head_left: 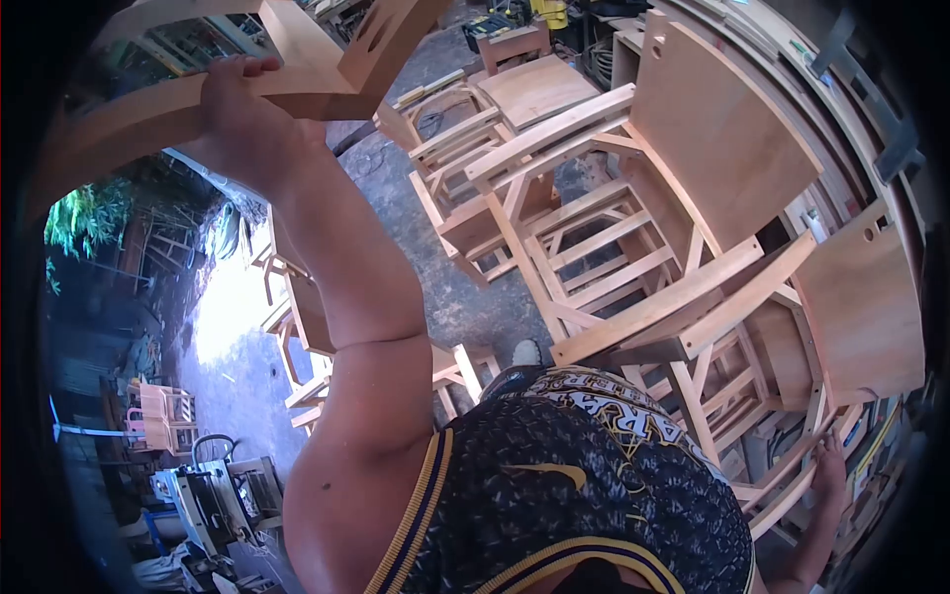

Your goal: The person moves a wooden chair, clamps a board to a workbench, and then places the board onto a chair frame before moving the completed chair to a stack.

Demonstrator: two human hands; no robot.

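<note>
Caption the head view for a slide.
Left hand grips a raised wooden chair frame; right hand rests on stacked unfinished chairs.

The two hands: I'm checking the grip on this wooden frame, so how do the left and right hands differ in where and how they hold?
The left hand is raised high with its fingers curled over a curved wooden rail. The right hand sits low, its fingers lying flat along a thin curved strip. The left arm shows in full; of the right arm only the forearm is visible. Both touch pale unfinished wood.
</note>
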